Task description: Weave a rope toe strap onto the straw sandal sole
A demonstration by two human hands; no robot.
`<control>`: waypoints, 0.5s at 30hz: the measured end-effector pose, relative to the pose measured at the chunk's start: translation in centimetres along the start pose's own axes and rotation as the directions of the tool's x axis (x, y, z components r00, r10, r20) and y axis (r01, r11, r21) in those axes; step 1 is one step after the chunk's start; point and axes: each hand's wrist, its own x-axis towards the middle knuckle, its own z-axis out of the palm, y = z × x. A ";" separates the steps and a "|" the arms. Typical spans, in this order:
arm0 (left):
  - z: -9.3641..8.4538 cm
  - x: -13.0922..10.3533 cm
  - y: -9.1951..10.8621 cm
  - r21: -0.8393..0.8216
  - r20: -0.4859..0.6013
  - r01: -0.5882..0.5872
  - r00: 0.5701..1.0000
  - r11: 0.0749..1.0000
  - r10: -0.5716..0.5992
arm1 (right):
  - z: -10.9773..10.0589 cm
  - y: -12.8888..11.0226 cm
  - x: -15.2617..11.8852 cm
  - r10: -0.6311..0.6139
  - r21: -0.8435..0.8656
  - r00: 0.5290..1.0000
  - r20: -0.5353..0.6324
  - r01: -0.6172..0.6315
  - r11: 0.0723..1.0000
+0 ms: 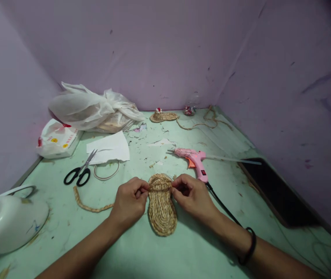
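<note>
A small slipper sole (162, 217) of coiled straw braid lies on the table in front of me, its rounded end towards me. Across its upper part runs a band of straw braid (160, 187). My left hand (130, 198) pinches this band at the sole's left edge, thumb against fingers. At the right edge my right hand (192, 193) pinches the band's other end. A loose tail of braid (91, 209) curves out on the table from behind my left hand. The fingertips partly hide both ends of the band.
A pink glue gun (196, 158) lies right of centre, its cord passing behind my right arm. Black-handled scissors (81, 172), white paper (110, 149) and a thin ring (106, 178) lie left. A finished-looking slipper (165, 117) sits at the back; a dark phone (278, 193) lies right.
</note>
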 end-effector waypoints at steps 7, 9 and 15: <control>0.2 -0.1 -0.2 -0.023 -0.019 0.004 1.000 1.000 -0.005 | 0.3 0.1 0.1 0.052 0.043 0.999 -0.006 -0.052 0.998; 0.3 -0.1 -0.2 -0.022 -0.027 0.001 1.000 1.000 -0.002 | 0.3 0.2 0.0 0.056 0.059 0.998 -0.013 -0.055 0.997; 0.3 -0.1 -0.2 0.000 -0.033 0.005 0.999 1.000 -0.005 | 0.6 0.6 -0.2 0.066 0.157 0.997 -0.029 -0.061 0.986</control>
